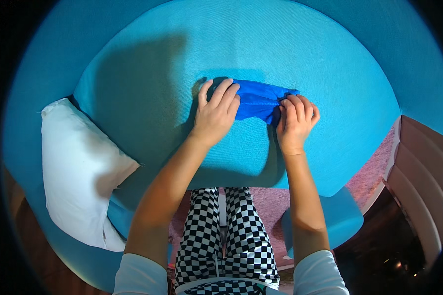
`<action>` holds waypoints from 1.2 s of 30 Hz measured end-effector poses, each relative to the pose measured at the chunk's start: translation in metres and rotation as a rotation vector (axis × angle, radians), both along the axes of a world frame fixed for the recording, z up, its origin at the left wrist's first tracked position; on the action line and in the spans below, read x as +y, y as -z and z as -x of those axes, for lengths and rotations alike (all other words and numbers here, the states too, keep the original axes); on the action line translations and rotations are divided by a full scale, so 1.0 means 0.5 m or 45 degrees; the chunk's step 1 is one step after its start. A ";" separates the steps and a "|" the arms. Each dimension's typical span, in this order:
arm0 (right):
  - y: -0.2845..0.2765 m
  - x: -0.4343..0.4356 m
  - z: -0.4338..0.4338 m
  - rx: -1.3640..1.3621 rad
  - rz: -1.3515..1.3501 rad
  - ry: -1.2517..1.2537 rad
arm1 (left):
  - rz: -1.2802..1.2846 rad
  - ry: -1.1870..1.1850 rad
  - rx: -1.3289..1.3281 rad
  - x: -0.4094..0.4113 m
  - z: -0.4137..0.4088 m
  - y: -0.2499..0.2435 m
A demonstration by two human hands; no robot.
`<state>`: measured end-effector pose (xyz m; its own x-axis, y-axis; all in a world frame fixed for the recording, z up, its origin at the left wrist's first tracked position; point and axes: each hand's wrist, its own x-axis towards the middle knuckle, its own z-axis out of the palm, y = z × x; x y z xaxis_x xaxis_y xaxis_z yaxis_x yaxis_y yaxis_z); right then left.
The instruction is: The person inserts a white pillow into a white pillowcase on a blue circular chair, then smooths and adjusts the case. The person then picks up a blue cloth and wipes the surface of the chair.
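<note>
A royal-blue piece of thin fabric (256,97) lies gathered into a short strip on a turquoise upholstered seat (339,73). My left hand (217,110) rests at the strip's left end, its fingers spread over the edge. At the right end my right hand (297,116) pinches the bunched cloth between thumb and fingers. What kind of item the fabric is cannot be told, and the parts under my fingers are hidden.
A white pillow (74,169) leans on the left side of the seat. Turquoise padded backrest (51,55) curves around the far side. To the right are a pink rug (369,169) and a pale ribbed panel (417,184). My checkered trousers (225,236) show at the seat's front edge.
</note>
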<state>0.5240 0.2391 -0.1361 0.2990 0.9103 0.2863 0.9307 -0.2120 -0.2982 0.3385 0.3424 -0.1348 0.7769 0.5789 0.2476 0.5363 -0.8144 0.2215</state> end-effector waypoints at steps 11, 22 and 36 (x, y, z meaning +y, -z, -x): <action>0.029 0.175 0.220 0.317 -0.188 -0.237 | -0.131 -0.245 0.259 0.140 0.255 -0.035; -0.006 0.114 0.035 0.009 -0.003 -0.053 | 0.301 -0.111 -0.216 0.101 0.064 0.015; 0.026 0.271 0.197 0.338 -0.102 -0.228 | 0.016 -0.226 0.035 0.267 0.263 -0.019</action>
